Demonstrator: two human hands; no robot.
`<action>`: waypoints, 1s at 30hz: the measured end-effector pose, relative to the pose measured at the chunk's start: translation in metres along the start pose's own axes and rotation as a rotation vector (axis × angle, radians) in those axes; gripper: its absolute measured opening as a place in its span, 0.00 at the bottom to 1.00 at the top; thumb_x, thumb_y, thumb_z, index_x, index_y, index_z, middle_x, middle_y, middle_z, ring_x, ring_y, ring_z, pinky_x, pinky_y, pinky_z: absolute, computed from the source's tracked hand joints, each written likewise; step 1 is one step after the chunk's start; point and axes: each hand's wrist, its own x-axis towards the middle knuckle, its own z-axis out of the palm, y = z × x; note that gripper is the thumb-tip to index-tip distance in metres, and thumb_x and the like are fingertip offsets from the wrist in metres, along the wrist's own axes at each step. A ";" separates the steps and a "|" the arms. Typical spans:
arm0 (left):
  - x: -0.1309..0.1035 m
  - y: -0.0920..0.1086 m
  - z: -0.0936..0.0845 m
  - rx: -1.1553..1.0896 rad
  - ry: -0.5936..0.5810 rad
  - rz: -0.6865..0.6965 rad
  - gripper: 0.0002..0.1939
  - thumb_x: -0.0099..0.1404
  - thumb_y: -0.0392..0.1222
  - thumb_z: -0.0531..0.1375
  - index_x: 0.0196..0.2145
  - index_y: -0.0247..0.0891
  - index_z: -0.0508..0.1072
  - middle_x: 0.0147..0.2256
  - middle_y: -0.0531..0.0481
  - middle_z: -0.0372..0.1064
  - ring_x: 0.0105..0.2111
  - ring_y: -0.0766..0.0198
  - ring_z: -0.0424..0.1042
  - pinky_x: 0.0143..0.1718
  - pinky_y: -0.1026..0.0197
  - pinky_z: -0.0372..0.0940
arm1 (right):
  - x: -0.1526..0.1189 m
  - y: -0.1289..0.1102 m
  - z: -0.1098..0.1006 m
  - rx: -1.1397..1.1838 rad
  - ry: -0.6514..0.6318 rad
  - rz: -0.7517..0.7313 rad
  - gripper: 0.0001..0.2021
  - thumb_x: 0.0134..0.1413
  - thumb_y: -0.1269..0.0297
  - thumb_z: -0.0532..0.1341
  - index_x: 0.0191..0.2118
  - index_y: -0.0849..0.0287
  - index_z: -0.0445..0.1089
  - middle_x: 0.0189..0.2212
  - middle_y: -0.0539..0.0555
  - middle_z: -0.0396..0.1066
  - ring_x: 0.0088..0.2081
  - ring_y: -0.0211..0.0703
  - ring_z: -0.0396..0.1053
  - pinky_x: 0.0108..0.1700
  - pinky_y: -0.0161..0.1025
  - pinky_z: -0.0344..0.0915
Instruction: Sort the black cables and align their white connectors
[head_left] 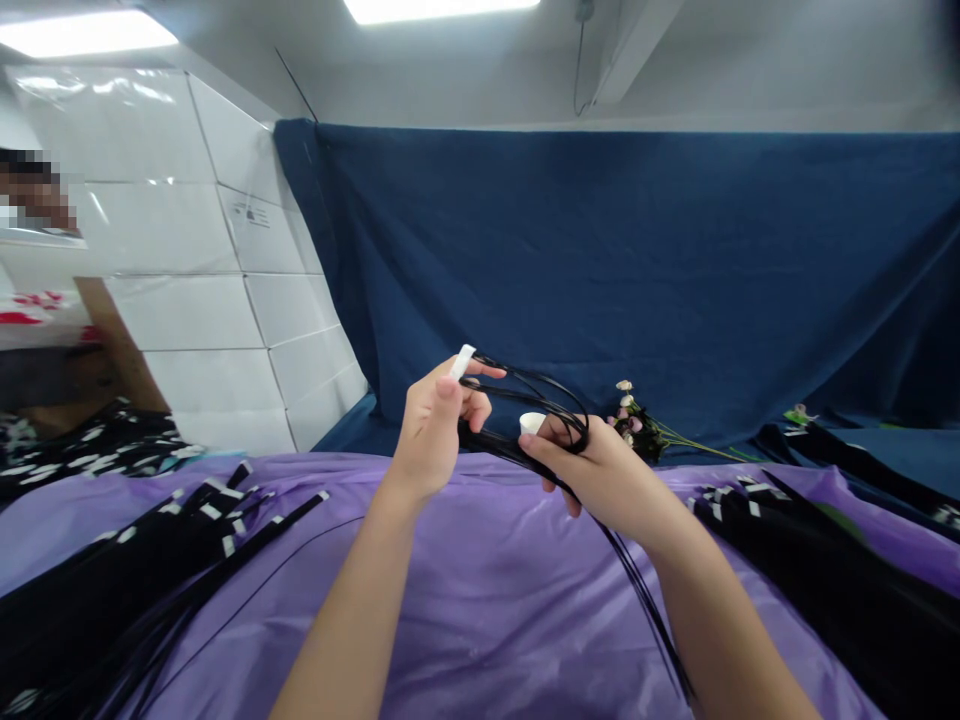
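My left hand is raised above the purple cloth, thumb and fingers pinching a white tab at the end of some thin black cords. The cords loop across to my right hand, which is closed around them, and their loose ends hang down past the right wrist. A small white round-rimmed thing shows at the right thumb and fingers; I cannot tell whether it is held or stands behind them.
Black bundles with white tips lie on the purple cloth, one at left and one at right. Artificial flowers lie behind my right hand. A blue curtain hangs behind; white boxes are stacked at left. Part of a person shows far left.
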 end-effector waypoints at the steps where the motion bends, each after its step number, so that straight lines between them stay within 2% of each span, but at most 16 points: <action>1: 0.000 0.000 0.001 -0.003 0.036 -0.016 0.31 0.64 0.68 0.50 0.36 0.34 0.74 0.20 0.53 0.61 0.18 0.71 0.58 0.20 0.65 0.52 | 0.000 0.001 0.001 0.014 -0.021 0.010 0.17 0.58 0.51 0.57 0.25 0.58 0.60 0.18 0.47 0.65 0.16 0.33 0.59 0.20 0.33 0.56; 3: 0.000 0.000 0.001 0.004 0.084 -0.056 0.25 0.65 0.62 0.54 0.33 0.35 0.73 0.22 0.53 0.62 0.17 0.73 0.57 0.19 0.66 0.50 | 0.000 0.003 0.001 0.036 -0.051 -0.001 0.17 0.58 0.51 0.57 0.25 0.58 0.60 0.19 0.47 0.64 0.18 0.34 0.61 0.22 0.33 0.59; 5: 0.000 -0.001 0.001 0.014 0.095 -0.089 0.22 0.66 0.58 0.55 0.29 0.36 0.69 0.19 0.55 0.59 0.16 0.74 0.54 0.19 0.67 0.50 | 0.001 0.004 -0.001 0.040 -0.057 -0.041 0.16 0.57 0.52 0.59 0.26 0.59 0.62 0.20 0.48 0.64 0.22 0.34 0.61 0.26 0.34 0.60; 8: 0.001 -0.003 -0.001 0.012 0.098 -0.127 0.21 0.65 0.58 0.57 0.26 0.37 0.66 0.14 0.59 0.50 0.15 0.74 0.51 0.19 0.68 0.51 | 0.002 0.004 -0.009 0.134 -0.072 -0.093 0.13 0.54 0.55 0.64 0.31 0.60 0.68 0.27 0.49 0.67 0.29 0.35 0.63 0.32 0.33 0.60; 11: 0.003 -0.006 0.000 -0.027 0.108 -0.194 0.22 0.63 0.59 0.58 0.25 0.36 0.64 0.12 0.60 0.49 0.14 0.75 0.50 0.19 0.68 0.53 | 0.002 0.004 -0.017 0.366 -0.168 -0.144 0.15 0.55 0.52 0.64 0.35 0.61 0.71 0.32 0.52 0.69 0.34 0.36 0.65 0.38 0.34 0.62; 16: 0.006 -0.011 0.003 -0.208 0.089 -0.323 0.23 0.60 0.62 0.60 0.26 0.37 0.64 0.11 0.61 0.47 0.12 0.75 0.48 0.16 0.69 0.51 | 0.004 0.004 -0.016 0.637 -0.230 -0.136 0.18 0.61 0.51 0.59 0.31 0.63 0.71 0.28 0.52 0.68 0.31 0.36 0.66 0.36 0.34 0.63; 20: 0.006 -0.010 0.004 -0.342 0.097 -0.390 0.25 0.59 0.64 0.60 0.27 0.38 0.63 0.11 0.63 0.45 0.11 0.76 0.45 0.15 0.69 0.50 | 0.007 0.002 -0.009 0.785 -0.167 -0.064 0.16 0.58 0.53 0.61 0.28 0.61 0.66 0.24 0.48 0.66 0.26 0.33 0.64 0.32 0.32 0.62; 23: 0.007 -0.007 0.004 -0.389 0.118 -0.423 0.25 0.58 0.65 0.60 0.27 0.38 0.62 0.11 0.64 0.44 0.11 0.77 0.43 0.14 0.70 0.47 | 0.009 0.001 -0.008 0.754 -0.105 -0.066 0.16 0.55 0.54 0.63 0.26 0.60 0.63 0.22 0.46 0.62 0.25 0.31 0.61 0.31 0.30 0.60; 25: 0.007 -0.005 0.005 -0.407 0.134 -0.441 0.26 0.58 0.65 0.60 0.27 0.38 0.62 0.11 0.64 0.44 0.10 0.77 0.42 0.14 0.70 0.47 | 0.008 0.000 -0.008 0.646 -0.119 -0.080 0.15 0.51 0.55 0.67 0.28 0.61 0.64 0.23 0.46 0.62 0.26 0.30 0.60 0.31 0.29 0.60; 28: 0.008 -0.004 0.007 -0.418 0.165 -0.449 0.25 0.59 0.64 0.60 0.28 0.38 0.62 0.12 0.64 0.44 0.11 0.77 0.43 0.14 0.71 0.47 | 0.006 0.000 -0.007 0.475 -0.233 -0.024 0.16 0.45 0.56 0.70 0.34 0.60 0.68 0.25 0.46 0.65 0.26 0.31 0.63 0.30 0.30 0.62; 30: 0.008 -0.004 0.007 -0.413 0.180 -0.438 0.24 0.59 0.63 0.60 0.28 0.38 0.62 0.12 0.64 0.44 0.11 0.77 0.43 0.14 0.72 0.47 | 0.005 0.000 -0.004 0.435 -0.296 0.016 0.17 0.45 0.53 0.70 0.36 0.60 0.69 0.24 0.46 0.66 0.25 0.32 0.65 0.27 0.31 0.64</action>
